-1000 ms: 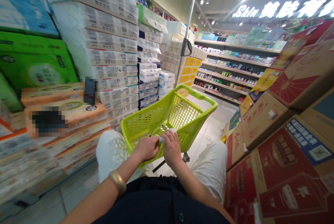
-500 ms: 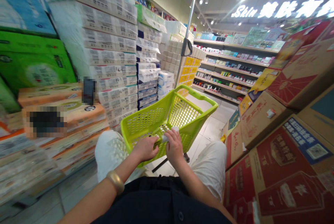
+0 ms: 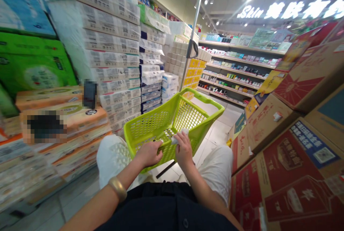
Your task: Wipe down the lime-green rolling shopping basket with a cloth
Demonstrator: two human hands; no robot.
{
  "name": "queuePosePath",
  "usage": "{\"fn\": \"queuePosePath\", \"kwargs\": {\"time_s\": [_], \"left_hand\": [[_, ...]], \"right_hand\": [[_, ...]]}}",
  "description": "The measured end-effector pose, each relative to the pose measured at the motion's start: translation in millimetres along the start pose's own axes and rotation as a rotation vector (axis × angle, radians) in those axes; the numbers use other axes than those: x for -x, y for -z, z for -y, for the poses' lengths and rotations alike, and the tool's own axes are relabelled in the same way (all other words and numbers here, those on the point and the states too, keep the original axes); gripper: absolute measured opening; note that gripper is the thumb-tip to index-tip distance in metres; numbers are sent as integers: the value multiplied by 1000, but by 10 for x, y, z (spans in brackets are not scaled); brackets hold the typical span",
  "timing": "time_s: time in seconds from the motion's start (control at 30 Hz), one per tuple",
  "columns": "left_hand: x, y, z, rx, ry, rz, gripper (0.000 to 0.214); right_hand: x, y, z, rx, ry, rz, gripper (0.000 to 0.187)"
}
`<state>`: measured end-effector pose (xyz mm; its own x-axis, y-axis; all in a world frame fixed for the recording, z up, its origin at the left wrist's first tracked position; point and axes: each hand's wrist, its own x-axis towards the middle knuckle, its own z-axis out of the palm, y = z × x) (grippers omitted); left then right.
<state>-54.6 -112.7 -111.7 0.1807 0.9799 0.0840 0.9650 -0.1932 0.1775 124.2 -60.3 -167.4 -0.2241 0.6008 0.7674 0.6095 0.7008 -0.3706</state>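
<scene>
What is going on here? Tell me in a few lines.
A person sits or crouches low in a shop aisle with a green basket just ahead of the knees. The left hand grips the basket's near rim. The right hand holds a small white wad, cloth or paper, at that rim. Wrapped paper packs are stacked on the left, cardboard boxes on the right.

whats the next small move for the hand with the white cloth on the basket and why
Probably slide the right hand and its white cloth a little to the right along the near rim of the green basket. The cloth sits pressed on that rim, the left hand grips the rim beside it, and bare rim lies free to the right.
</scene>
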Motion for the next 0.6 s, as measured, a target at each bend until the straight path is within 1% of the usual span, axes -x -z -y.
{"fn": "queuePosePath", "kwargs": {"time_s": [0.07, 0.13, 0.17, 0.23, 0.33, 0.4, 0.43, 0.5, 0.6], "left_hand": [[3, 11, 1, 8, -7, 3, 24], [6, 18, 2, 21, -12, 1, 22], [8, 18, 3, 26, -13, -3, 22], [10, 11, 5, 28, -10, -13, 23], [9, -7, 8, 20, 6, -18, 25], [7, -10, 6, 21, 12, -14, 26], [7, -6, 3, 24, 13, -11, 27], [7, 10, -4, 32, 11, -2, 28], [11, 41, -14, 39, 4, 14, 27]], "right_hand": [[74, -78, 177, -24, 87, 76, 53], [96, -90, 239, -26, 151, 126, 54], [83, -68, 213, -20, 163, 131, 53], [22, 15, 69, -3, 140, 96, 52], [-91, 142, -201, 25, 32, -5, 51], [-121, 164, -269, 33, -22, -42, 49], [-114, 149, -248, 33, -33, -47, 49], [-63, 76, -109, 21, -17, -29, 49], [33, -51, 171, -6, 94, 62, 51]]}}
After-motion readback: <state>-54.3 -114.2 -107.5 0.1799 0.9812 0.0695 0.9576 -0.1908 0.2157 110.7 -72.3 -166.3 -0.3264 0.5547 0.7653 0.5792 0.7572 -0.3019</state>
